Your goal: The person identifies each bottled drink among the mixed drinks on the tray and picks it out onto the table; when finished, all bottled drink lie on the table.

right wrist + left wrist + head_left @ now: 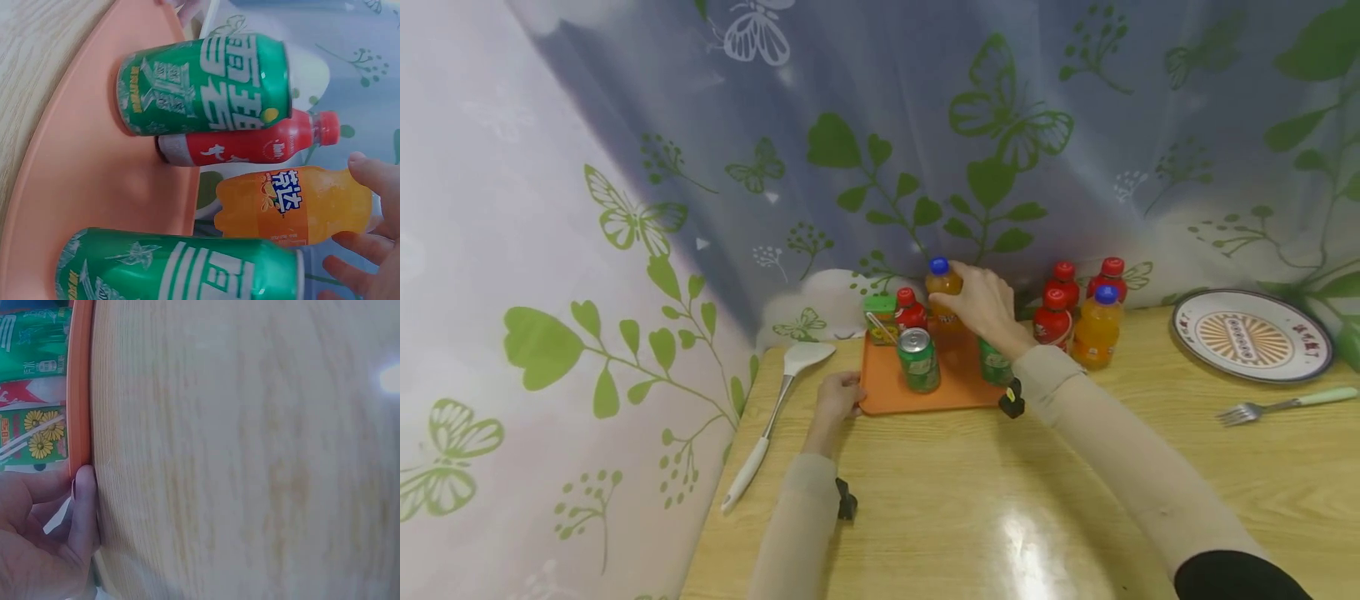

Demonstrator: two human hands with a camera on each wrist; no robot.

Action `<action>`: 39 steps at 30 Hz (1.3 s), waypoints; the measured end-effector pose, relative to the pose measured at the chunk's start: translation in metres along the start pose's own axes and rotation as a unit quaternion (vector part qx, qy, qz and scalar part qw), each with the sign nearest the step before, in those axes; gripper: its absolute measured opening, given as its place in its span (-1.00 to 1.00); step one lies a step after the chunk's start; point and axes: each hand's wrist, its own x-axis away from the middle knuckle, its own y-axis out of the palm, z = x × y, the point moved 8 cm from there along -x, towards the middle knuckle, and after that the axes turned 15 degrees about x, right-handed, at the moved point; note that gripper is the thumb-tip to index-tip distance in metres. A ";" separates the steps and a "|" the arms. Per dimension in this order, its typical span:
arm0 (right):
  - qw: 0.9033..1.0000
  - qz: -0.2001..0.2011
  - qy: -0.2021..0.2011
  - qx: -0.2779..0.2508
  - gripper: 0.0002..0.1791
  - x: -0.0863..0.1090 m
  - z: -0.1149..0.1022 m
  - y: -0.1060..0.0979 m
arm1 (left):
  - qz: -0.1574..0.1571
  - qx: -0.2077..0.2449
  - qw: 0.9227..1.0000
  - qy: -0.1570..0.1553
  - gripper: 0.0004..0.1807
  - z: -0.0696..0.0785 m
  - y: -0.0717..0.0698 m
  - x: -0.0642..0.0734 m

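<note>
My right hand (977, 300) grips an orange soda bottle (946, 286) with a blue cap round its upper part, upright at the back of the orange tray (957, 392). In the right wrist view, thumb and fingers lie on opposite sides of the bottle (275, 203). My left hand (838, 396) pinches the tray's left edge; the left wrist view shows the thumb at the rim (80, 394). On the tray stand a green soda can (919, 367), a second green can (995, 365) partly behind the right arm, a red bottle (911, 313) and a green drink carton (880, 321) with a straw.
Right of the tray stand several red-capped bottles (1052, 317) and another orange soda bottle (1097, 329). Farther right are a patterned plate (1251, 336) and a fork (1285, 406). A white-handled spatula (777, 408) lies left of the tray. A printed curtain (880, 208) hangs behind.
</note>
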 end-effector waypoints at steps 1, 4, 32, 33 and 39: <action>1.000 0.001 0.002 -0.008 -0.14 0.001 -0.001 -0.002 | 0.000 0.000 1.000 0.000 -0.52 0.000 0.000 0.000; 0.999 0.005 0.005 -0.033 -0.13 0.004 -0.002 -0.007 | -0.001 0.002 1.000 0.000 -0.52 -0.001 0.000 0.000; 0.968 -0.047 0.013 -0.246 -0.22 0.021 -0.008 -0.044 | -0.001 0.007 1.000 -0.007 -0.52 -0.002 0.000 -0.002; 0.963 -0.053 0.019 -0.262 -0.23 0.022 -0.008 -0.044 | -0.002 0.006 1.000 -0.007 -0.52 -0.002 0.001 -0.002; 0.938 -0.090 0.025 -0.333 -0.23 0.022 -0.007 -0.047 | -0.008 0.007 1.000 -0.002 -0.51 0.000 0.002 -0.001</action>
